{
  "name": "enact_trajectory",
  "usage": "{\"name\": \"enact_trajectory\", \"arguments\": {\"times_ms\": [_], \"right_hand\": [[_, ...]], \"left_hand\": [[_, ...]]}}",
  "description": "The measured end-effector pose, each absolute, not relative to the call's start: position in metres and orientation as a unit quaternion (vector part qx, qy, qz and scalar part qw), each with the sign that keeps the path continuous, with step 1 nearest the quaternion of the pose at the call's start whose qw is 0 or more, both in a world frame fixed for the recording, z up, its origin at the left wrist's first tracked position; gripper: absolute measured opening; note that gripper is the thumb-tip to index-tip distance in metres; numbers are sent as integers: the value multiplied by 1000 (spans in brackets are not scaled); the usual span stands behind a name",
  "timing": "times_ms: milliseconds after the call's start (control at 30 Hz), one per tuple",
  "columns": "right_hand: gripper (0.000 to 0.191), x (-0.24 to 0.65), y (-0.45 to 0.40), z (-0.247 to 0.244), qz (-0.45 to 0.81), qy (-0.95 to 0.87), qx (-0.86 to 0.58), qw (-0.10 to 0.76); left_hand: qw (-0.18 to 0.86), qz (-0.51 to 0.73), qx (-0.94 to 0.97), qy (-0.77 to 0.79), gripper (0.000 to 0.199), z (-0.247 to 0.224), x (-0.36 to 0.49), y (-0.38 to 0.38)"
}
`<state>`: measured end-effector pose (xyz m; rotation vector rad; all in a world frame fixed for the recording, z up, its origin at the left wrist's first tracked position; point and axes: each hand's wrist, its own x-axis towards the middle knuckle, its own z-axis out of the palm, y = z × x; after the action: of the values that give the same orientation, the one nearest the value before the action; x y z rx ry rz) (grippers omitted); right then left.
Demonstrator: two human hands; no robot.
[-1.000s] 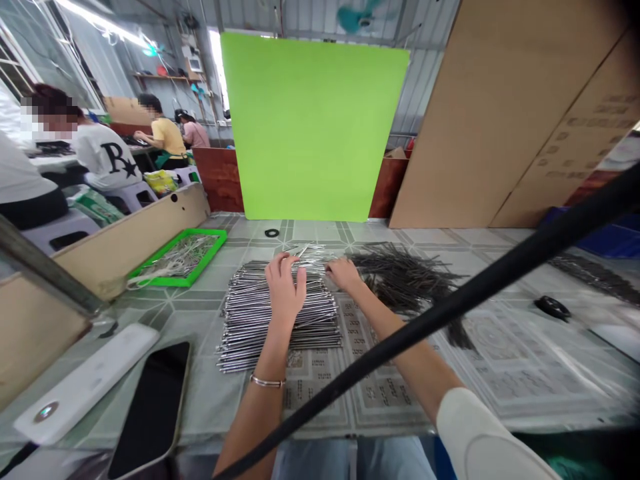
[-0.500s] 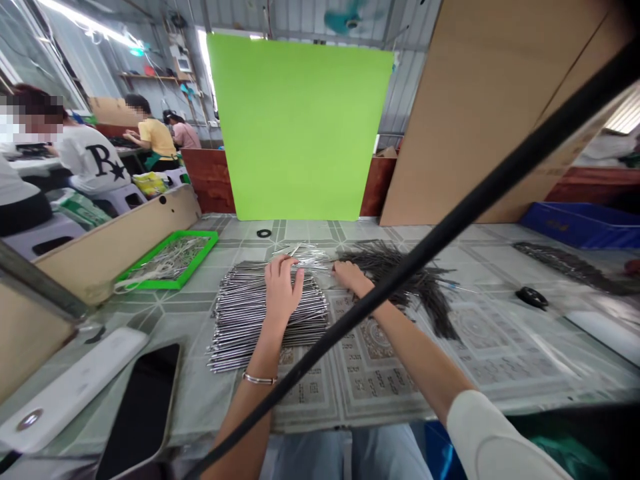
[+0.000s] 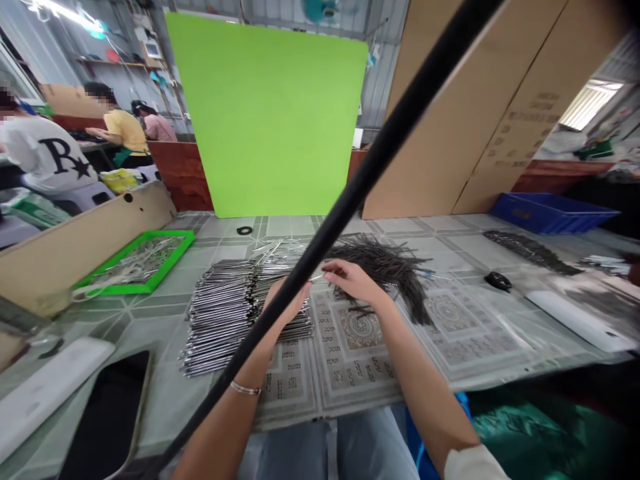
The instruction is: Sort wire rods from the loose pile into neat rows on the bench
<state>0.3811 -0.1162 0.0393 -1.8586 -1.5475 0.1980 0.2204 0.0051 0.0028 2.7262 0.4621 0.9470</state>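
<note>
My left hand (image 3: 289,308) is closed at the right side of a stack of silver metal rods (image 3: 217,317), partly hidden behind a black diagonal bar. A short bright length of a thin metal rod (image 3: 317,277) shows between its fingertips and those of my right hand (image 3: 354,281). The right fingers are curled in a pinch at the rod's other end. Just behind and right of that hand lies a heap of thin dark sticks (image 3: 385,257). Loose thin silver pieces (image 3: 283,251) are spread beyond the left hand.
A green tray (image 3: 145,288) with thin metal pieces stands at left, near a phone (image 3: 107,413) and a white device (image 3: 55,393). The black bar (image 3: 350,207) crosses the view. A blue bin (image 3: 550,217) and black tape roll (image 3: 498,280) are at right. Co-workers sit at far left.
The view has swung to the right. My left hand has come off the top of the stack toward my right hand, and a thin rod now shows between them.
</note>
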Motion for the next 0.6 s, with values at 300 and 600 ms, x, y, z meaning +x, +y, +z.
{"name": "enact_trajectory", "arguments": {"times_ms": [300, 600], "right_hand": [[30, 400, -117, -1, -30, -421, -899, 117], [27, 388, -103, -15, -106, -548, -824, 99]], "left_hand": [[53, 288, 944, 154, 25, 11, 216, 9], [52, 280, 947, 146, 23, 9, 217, 5]]}}
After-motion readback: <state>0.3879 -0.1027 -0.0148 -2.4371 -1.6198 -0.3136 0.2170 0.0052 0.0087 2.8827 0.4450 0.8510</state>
